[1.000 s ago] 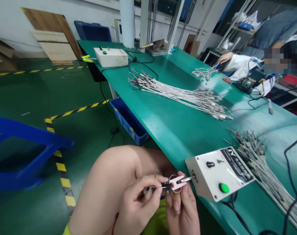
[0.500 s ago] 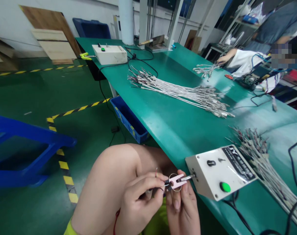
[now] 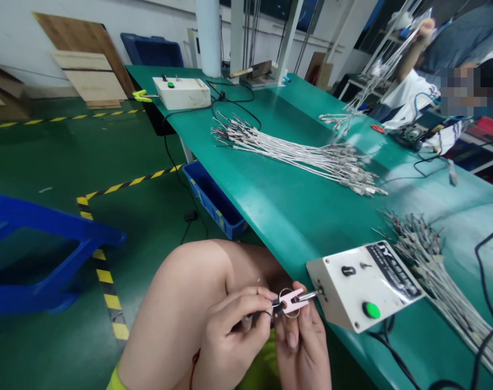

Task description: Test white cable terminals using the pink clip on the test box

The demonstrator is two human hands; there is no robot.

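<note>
My left hand [image 3: 234,333] is closed in a pinch on a thin cable, with a black wire end [image 3: 276,303] at its fingertips and a fine red strand [image 3: 258,288] sticking up. Just to its right, a pink clip [image 3: 290,301] sits on the metal shaft [image 3: 310,296] of a white control box [image 3: 364,287]. My right hand [image 3: 301,346] has its fingers closed around the clip from behind and below. A thin ring of wire loops about the clip. The black end meets the clip's jaws; whether they grip it is too small to tell.
White cable bundles [image 3: 299,149] lie along the green table [image 3: 266,200], with another bundle [image 3: 437,260] behind the box. A second white box [image 3: 182,93] stands at the far end. Below the edge is a blue bin [image 3: 214,203]. A co-worker's raised hand [image 3: 426,27] holds cables.
The co-worker's hand has risen from the table, lifting a bunch of white cables. My hands, the clip and the box stay nearly where they were.
</note>
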